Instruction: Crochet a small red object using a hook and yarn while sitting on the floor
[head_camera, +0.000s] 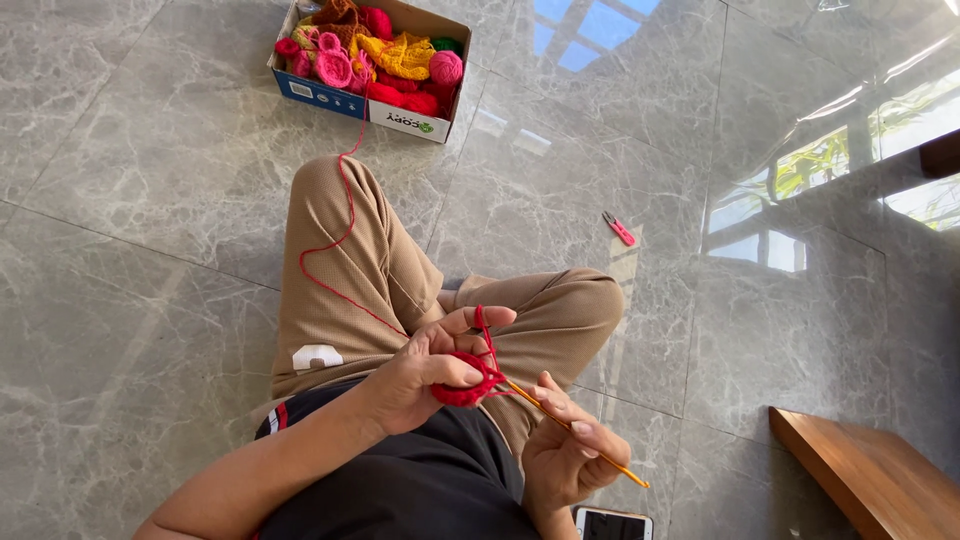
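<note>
My left hand (425, 365) pinches a small round red crochet piece (462, 388) over my lap, with the red yarn looped over its raised forefinger. My right hand (562, 445) grips a slim orange crochet hook (570, 427) whose tip sits in the piece's edge. The red yarn strand (340, 225) runs from my left hand up across my tan trouser leg (345, 270) to a cardboard box (330, 97) on the floor ahead.
The box holds several pink, red, yellow and brown yarn balls and crochet pieces (400, 55). A small pink snipper (619, 228) lies on the glossy grey marble floor (150, 200). A phone (612, 523) lies by my right wrist. A wooden bench corner (870, 480) is at lower right.
</note>
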